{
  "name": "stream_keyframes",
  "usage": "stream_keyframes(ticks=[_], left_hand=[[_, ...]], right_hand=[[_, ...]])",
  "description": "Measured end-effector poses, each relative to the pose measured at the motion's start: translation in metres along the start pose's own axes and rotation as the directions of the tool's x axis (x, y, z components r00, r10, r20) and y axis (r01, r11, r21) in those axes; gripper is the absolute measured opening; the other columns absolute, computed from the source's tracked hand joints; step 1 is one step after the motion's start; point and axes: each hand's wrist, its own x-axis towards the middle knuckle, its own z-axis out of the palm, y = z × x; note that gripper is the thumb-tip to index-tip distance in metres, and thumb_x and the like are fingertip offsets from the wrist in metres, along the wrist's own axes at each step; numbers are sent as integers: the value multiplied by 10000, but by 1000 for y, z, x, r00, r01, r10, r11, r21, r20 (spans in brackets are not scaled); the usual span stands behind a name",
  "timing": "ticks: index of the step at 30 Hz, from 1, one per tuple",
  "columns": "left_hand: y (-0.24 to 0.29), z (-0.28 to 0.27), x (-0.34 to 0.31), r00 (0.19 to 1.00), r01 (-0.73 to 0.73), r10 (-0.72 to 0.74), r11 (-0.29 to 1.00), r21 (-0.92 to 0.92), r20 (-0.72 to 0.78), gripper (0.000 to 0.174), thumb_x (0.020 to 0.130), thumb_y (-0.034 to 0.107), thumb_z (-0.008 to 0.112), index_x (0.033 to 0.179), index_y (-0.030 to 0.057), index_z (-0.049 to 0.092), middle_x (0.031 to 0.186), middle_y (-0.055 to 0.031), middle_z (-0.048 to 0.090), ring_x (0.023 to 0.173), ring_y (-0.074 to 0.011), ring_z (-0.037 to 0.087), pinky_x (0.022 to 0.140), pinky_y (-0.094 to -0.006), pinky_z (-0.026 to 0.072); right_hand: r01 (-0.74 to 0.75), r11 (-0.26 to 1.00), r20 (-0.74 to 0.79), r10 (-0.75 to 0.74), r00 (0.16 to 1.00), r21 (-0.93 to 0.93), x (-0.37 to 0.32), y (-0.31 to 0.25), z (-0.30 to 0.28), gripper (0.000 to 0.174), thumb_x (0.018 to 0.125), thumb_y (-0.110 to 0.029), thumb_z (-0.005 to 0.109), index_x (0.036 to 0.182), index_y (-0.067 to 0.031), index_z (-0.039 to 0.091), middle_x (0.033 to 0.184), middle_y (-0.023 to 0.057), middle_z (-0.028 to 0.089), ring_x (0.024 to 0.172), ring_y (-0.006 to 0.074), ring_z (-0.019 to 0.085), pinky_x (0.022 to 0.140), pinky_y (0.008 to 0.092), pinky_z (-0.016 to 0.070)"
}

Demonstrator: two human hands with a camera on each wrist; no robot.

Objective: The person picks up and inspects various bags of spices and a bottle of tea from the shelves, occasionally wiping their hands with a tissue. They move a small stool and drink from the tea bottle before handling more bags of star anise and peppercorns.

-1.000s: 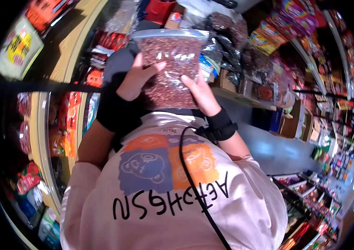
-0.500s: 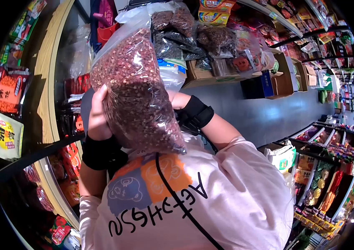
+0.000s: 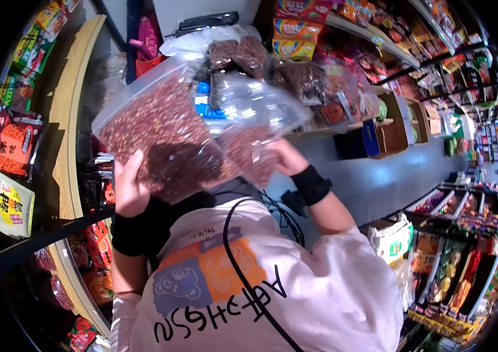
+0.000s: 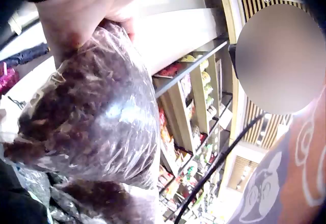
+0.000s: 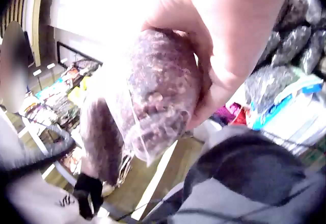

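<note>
A large clear zip bag of reddish-brown bits (image 3: 161,123) is tilted in front of the body. My left hand (image 3: 131,185) grips its lower left side. At its right is a second clear bag (image 3: 249,149), its upper part blurred and see-through, with similar bits low inside. My right hand (image 3: 289,157) pinches this one at its right side. Up close in the left wrist view, the left hand (image 4: 89,17) curls over the large bag (image 4: 97,112). The right wrist view shows the right hand (image 5: 214,45) wrapped round the second bag (image 5: 158,91), with the large bag (image 5: 102,137) beyond.
Packed bags of dark goods (image 3: 299,79) lie in a pile beyond the hands, beside a blue-and-white package (image 3: 208,105). Wooden-edged shelving (image 3: 73,117) runs along the left. Open cartons (image 3: 392,138) stand on the floor at right; a black cable (image 3: 234,258) crosses the shirt.
A second bag now shows in my right hand, which has moved right, away from the large bag. The large bag has swung left and tilted over in my left hand.
</note>
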Motion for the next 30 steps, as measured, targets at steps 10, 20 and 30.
stream_keyframes(ticks=[10, 20, 30], left_hand=[[30, -144, -85, 769, 230, -577, 650, -724, -275, 458, 935, 298, 497, 1305, 33, 442, 1282, -106, 531, 1161, -256, 512, 1015, -414, 392], [82, -138, -121, 760, 287, -585, 692, -663, -282, 375, 915, 128, 473, 1265, -6, 461, 1229, -120, 553, 1099, -214, 558, 956, -361, 447], [28, -124, -130, 682, 545, -695, 692, -473, -229, 439, 896, 194, 567, 1295, 41, 470, 1228, -66, 565, 1123, -169, 538, 972, -320, 419]], right_hand=[[-210, -104, 100, -995, 30, -972, 36, -198, -174, 532, 782, -213, 651, 1240, 4, 488, 1222, 237, 499, 1111, 398, 483, 960, 407, 390], [-334, 154, -356, -604, 713, -930, 96, -180, -221, 388, 853, -230, 561, 1170, -7, 559, 1083, 198, 626, 1021, 340, 587, 880, 414, 443], [221, -387, 437, -860, 264, -895, 42, -198, -6, 289, 900, -63, 507, 1176, 15, 549, 1190, 133, 566, 1066, 236, 539, 952, 320, 400]])
